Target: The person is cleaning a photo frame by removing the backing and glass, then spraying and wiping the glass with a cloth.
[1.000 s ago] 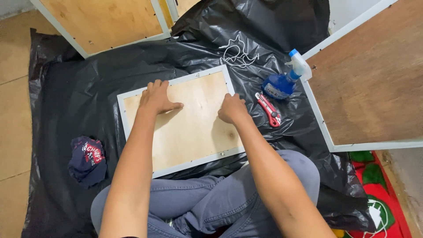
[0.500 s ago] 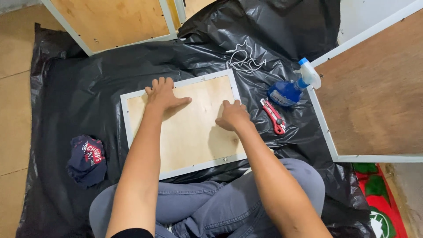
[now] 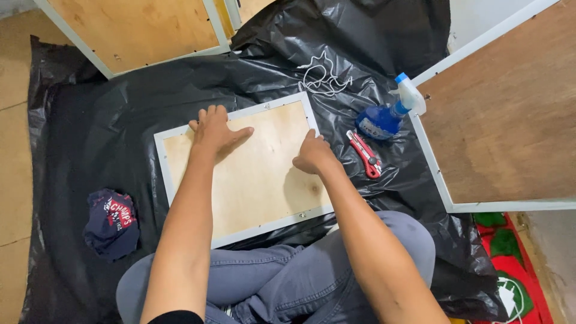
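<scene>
While left hand (image 3: 215, 133) flattens, right hand (image 3: 313, 157) grips panel (image 3: 252, 180)

Tan tiled floor (image 3: 15, 180) under crinkled black plastic sheet (image 3: 108, 114); red-green mat (image 3: 510, 264) at right; light even.

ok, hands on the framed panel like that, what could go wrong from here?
1. The framed plywood panel lies on wrinkled black plastic sheeting; pressing with the left hand flat and the right hand at the edge could make it slide.
2. The red utility knife lies close beside the right hand; whether its blade is out I cannot tell.
3. The blue spray bottle lies on its side and might leak onto the sheeting.
</scene>
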